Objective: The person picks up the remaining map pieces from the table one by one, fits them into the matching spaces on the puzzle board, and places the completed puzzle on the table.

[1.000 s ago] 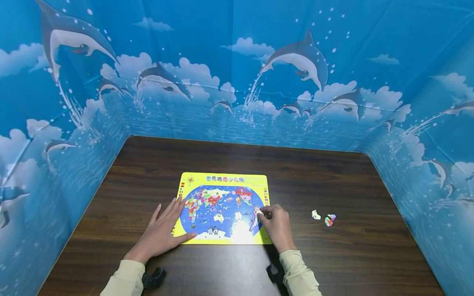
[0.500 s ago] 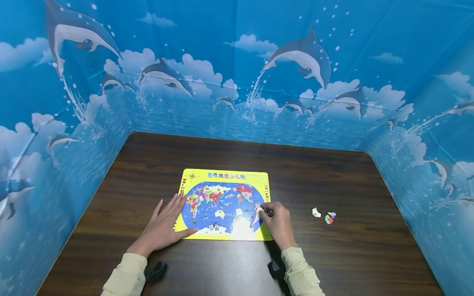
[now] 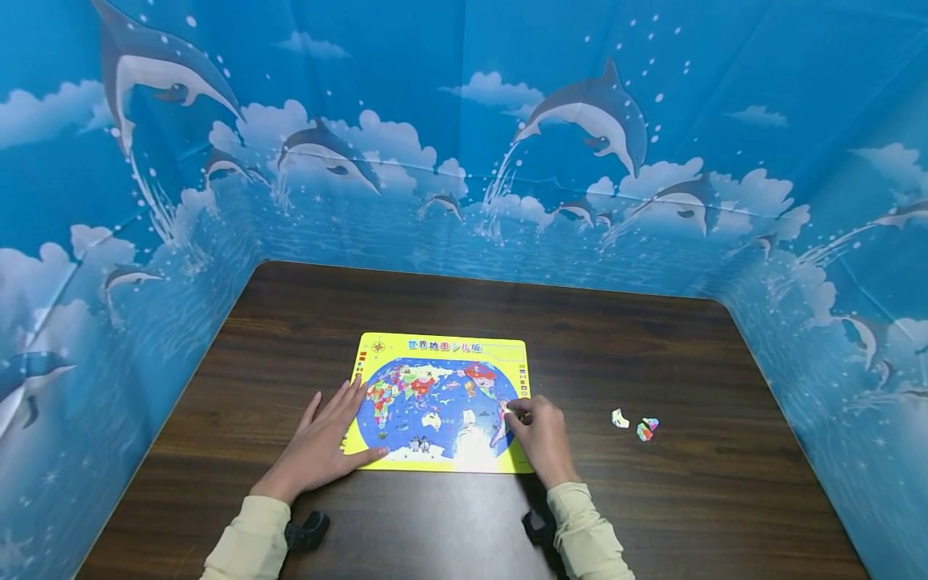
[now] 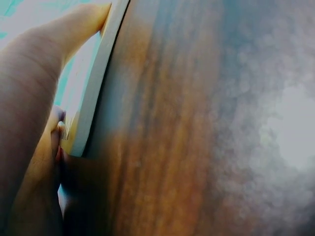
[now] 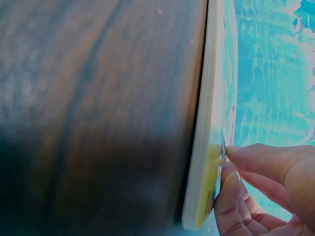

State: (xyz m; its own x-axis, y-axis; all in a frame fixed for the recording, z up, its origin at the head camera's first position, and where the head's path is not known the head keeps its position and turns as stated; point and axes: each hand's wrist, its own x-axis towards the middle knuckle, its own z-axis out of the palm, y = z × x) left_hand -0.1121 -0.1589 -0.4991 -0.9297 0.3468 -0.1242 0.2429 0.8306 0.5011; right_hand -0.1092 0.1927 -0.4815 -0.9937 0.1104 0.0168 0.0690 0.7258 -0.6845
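Observation:
A yellow-bordered world map puzzle board lies flat on the table in the head view. My left hand rests on its left side, fingers spread and thumb along the front edge. At the map's right side, over South America, my right hand pinches a small pale puzzle piece between thumb and forefinger, partly hidden by the fingertips. The right wrist view shows the thumb and curled fingers right at the board's face. In the left wrist view, the left thumb lies over the board edge.
To the right of the board, a white puzzle piece lies near a few colourful pieces on the dark wood table. A blue dolphin-print cloth hangs around the back and sides.
The head view has shifted slightly. My right fingertips make only small movements at the same spot on the map, and the left hand stays in place on the board.

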